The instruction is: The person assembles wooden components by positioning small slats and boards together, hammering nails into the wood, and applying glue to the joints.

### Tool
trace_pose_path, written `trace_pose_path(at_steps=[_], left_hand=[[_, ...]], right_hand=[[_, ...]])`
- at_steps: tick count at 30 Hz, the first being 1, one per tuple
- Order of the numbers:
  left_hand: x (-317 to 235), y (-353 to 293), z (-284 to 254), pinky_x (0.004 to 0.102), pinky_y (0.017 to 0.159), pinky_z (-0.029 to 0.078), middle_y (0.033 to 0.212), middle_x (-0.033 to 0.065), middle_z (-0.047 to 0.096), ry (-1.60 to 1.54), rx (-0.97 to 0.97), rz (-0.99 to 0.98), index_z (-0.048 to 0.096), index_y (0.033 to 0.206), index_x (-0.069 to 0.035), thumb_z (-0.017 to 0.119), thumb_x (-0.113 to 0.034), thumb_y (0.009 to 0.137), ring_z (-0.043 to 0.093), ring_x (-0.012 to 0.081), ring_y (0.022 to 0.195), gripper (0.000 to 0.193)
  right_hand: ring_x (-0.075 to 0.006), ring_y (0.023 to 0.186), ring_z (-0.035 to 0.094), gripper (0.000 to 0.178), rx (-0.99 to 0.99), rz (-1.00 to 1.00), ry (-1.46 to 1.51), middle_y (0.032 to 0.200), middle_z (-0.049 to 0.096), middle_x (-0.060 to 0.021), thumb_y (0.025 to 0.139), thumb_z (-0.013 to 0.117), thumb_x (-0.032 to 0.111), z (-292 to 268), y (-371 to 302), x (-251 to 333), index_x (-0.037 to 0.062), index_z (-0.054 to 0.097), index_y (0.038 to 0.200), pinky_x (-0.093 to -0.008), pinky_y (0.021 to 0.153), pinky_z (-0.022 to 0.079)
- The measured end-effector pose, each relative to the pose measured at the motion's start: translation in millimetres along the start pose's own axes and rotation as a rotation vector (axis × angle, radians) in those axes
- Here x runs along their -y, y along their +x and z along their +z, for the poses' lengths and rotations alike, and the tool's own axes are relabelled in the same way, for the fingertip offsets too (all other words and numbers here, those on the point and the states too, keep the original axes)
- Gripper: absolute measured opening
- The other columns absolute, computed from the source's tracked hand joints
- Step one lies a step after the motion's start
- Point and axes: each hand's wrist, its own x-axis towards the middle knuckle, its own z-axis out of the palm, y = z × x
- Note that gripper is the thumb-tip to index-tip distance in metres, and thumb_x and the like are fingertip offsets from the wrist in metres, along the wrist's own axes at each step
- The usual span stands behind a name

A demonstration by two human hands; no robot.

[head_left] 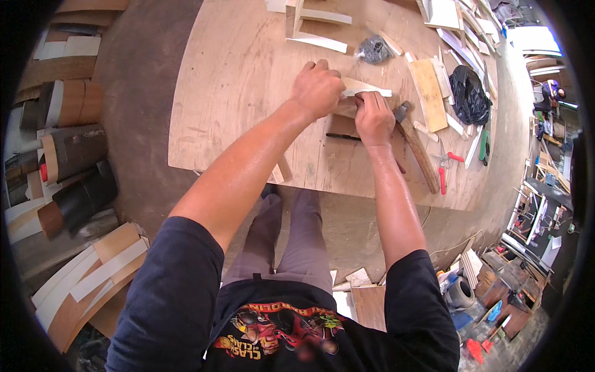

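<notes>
Over the plywood table, my left hand (317, 90) is closed, its fingers curled at the left end of a small wooden piece with a white edge (367, 88). My right hand (374, 119) pinches the same piece near its middle, fingertips pressed together. Whether something small sits between those fingertips is hidden. Just right of my right hand lies a hammer (416, 152) with a wooden handle, its head toward the far side. A thin black pen-like stick (343, 136) rests on the table between my forearms.
The plywood table (229, 93) carries a clear bag of small dark pieces (374, 48), a wooden frame (319, 17), a yellowish board (429, 96), a black plastic bag (469, 96) and red-handled pliers (444, 170). Stacked offcuts (93, 273) line the left floor.
</notes>
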Motion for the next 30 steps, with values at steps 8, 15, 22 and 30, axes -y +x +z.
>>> trace_pose_path(at_steps=[8, 15, 22, 30], left_hand=[[-1.1, 3.5, -0.4, 0.0396, 0.098, 0.048, 0.102, -0.0028, 0.075, -0.013, 0.050, 0.011, 0.086, 0.107, -0.025, 0.076, -0.033, 0.092, 0.063, 0.0226, 0.110, 0.019], [0.7, 1.0, -1.7, 0.0397, 0.098, 0.048, 0.103, -0.0024, 0.075, -0.039, 0.067, 0.000, 0.085, 0.106, -0.024, 0.075, -0.034, 0.092, 0.062, 0.0228, 0.111, 0.020], [4.7, -0.5, 4.2, 0.0404, 0.095, 0.051, 0.098, -0.0005, 0.074, -0.042, -0.005, 0.043, 0.086, 0.104, -0.023, 0.076, -0.033, 0.091, 0.064, 0.0242, 0.105, 0.019], [5.1, 0.1, 9.9, 0.0406, 0.092, 0.053, 0.098, -0.0003, 0.075, -0.006, -0.047, 0.058, 0.086, 0.102, -0.023, 0.076, -0.032, 0.091, 0.065, 0.0242, 0.104, 0.018]], right_hand=[[-0.0374, 0.089, 0.068, 0.011, -0.075, 0.026, 0.017, 0.094, 0.069, -0.0129, 0.089, 0.069, 0.006, 10.5, -6.6, -12.0, 0.0059, 0.066, 0.099, -0.0481, 0.076, 0.055], [-0.0358, 0.084, 0.071, 0.008, -0.201, 0.474, 0.293, 0.090, 0.075, -0.0145, 0.093, 0.077, 0.010, 11.4, -10.2, 15.1, 0.0044, 0.074, 0.097, -0.0441, 0.076, 0.054], [-0.0335, 0.084, 0.069, 0.009, -0.276, 0.421, 0.195, 0.091, 0.076, -0.0114, 0.090, 0.080, 0.012, 19.2, -14.9, 19.7, 0.0069, 0.074, 0.096, -0.0436, 0.079, 0.052], [-0.0330, 0.089, 0.066, 0.010, -0.232, 0.307, -0.018, 0.095, 0.077, -0.0055, 0.085, 0.079, 0.009, 23.6, -15.7, 19.1, 0.0110, 0.074, 0.094, -0.0459, 0.084, 0.050]])
